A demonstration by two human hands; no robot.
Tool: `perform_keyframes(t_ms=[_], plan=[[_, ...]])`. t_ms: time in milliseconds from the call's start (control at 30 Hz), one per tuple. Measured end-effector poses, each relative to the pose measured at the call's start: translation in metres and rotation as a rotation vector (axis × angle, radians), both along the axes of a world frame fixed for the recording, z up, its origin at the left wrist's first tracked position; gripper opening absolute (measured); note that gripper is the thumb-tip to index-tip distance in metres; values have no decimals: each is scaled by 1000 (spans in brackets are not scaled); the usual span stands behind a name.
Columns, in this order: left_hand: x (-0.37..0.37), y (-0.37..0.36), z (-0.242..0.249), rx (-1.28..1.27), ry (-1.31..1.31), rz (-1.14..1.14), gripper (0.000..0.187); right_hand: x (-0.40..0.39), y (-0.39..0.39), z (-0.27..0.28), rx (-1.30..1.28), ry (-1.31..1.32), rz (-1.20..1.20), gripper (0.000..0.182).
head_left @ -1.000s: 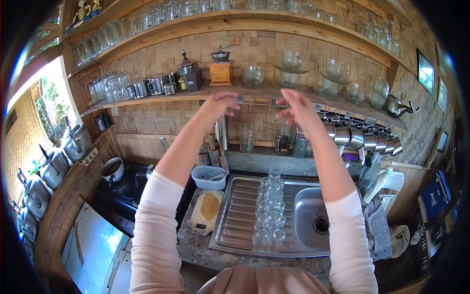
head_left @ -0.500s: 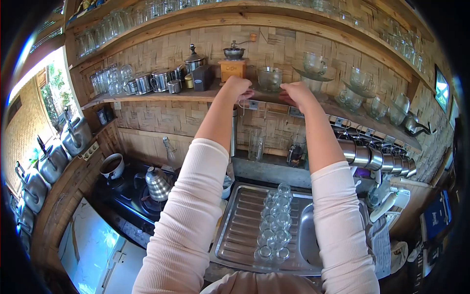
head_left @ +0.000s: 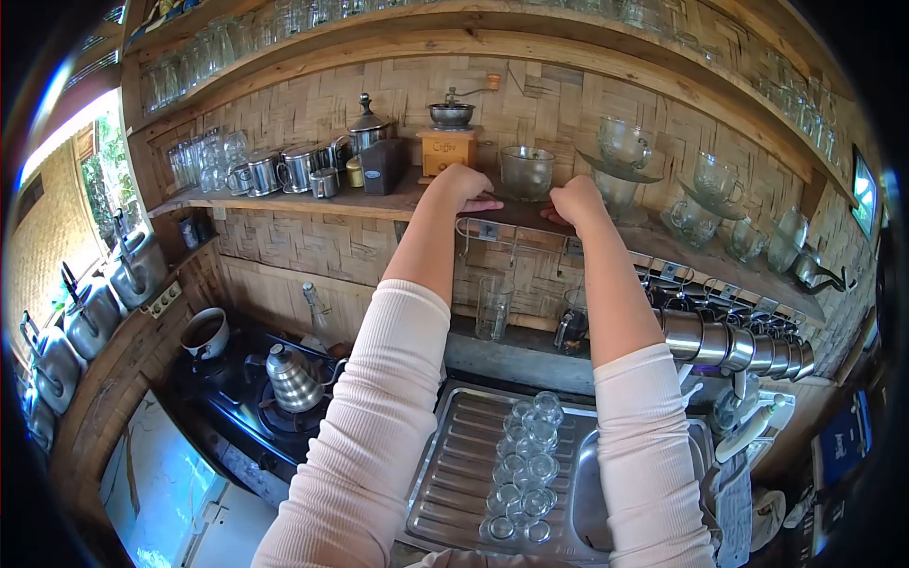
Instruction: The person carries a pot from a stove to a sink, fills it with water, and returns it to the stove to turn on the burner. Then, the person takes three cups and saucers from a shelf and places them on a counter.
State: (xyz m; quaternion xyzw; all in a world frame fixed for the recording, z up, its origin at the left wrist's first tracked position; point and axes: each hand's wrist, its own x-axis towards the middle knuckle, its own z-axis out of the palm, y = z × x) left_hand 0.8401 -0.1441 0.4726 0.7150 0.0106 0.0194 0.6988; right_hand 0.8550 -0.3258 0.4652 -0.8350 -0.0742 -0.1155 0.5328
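At the front edge of the wooden shelf (head_left: 352,203), both hands reach up with a gap between them. My left hand (head_left: 466,187) is below the coffee grinder (head_left: 448,151), its fingers pointing right along the shelf edge. My right hand (head_left: 576,202) is just right of a clear glass bowl (head_left: 526,174), fingers apart and pointing left. The bowl stands upright on the shelf, behind and between the hands. Neither hand visibly holds anything, though some fingers of the right hand are partly hidden.
Stacked glass cups and saucers (head_left: 620,175) stand right of my right hand. Metal mugs (head_left: 294,170) and a dark box (head_left: 385,167) are at left. Steel cups (head_left: 682,333) hang under the shelf. Below, several small glasses (head_left: 524,469) sit on the drainboard (head_left: 445,473), beside a stove with a kettle (head_left: 294,379).
My hands have lowered slightly toward the shelf edge, and the right has turned so its fingers point more downward. The view has shifted a little. The glass bowl stays on the shelf.
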Motion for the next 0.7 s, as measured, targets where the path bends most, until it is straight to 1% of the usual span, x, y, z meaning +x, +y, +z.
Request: perform_keyframes(t_ms=[67, 167, 200, 233, 267, 367, 400, 433, 467, 533, 567, 633, 667, 700], plan=[[3, -2, 1, -7, 51, 29, 17, -1, 2, -1, -18, 16, -12, 18], [7, -4, -1, -63, 69, 62, 16, 3, 0, -2, 35, -3, -1, 16], [9, -3, -1, -63, 69, 60, 16, 5, -1, -2, 98, 18, 21, 15], [11, -1, -1, -87, 83, 37, 21, 6, -2, -2, 162, 38, 43, 15], [10, 0, -1, -111, 96, 15, 27, 5, -2, -2, 162, 37, 42, 15], [6, 0, -1, -156, 92, 29, 30, 2, -1, -3, 215, 64, 27, 14], [3, -2, -1, -156, 91, 30, 30, 2, -2, -5, 294, 89, 41, 14], [0, -4, -1, -171, 66, 72, 22, 3, -4, -6, 373, 112, 56, 13], [-5, -5, 0, -186, 41, 115, 15, 0, -4, -6, 374, 112, 59, 13], [-15, -4, 4, -198, 36, 114, 16, -7, -5, -6, 458, 102, 100, 12], [-18, -4, 5, -212, 32, 110, 16, -10, -6, -6, 459, 100, 102, 12], [-26, -1, 6, -225, 3, 100, 17, -16, -6, -6, 549, 45, 143, 15], [-28, 2, 5, -238, -24, 90, 17, -22, -6, -4, 550, 43, 145, 15], [-31, 5, 5, -238, -28, 92, 17, -29, -6, -2, 603, 52, 157, 15]])
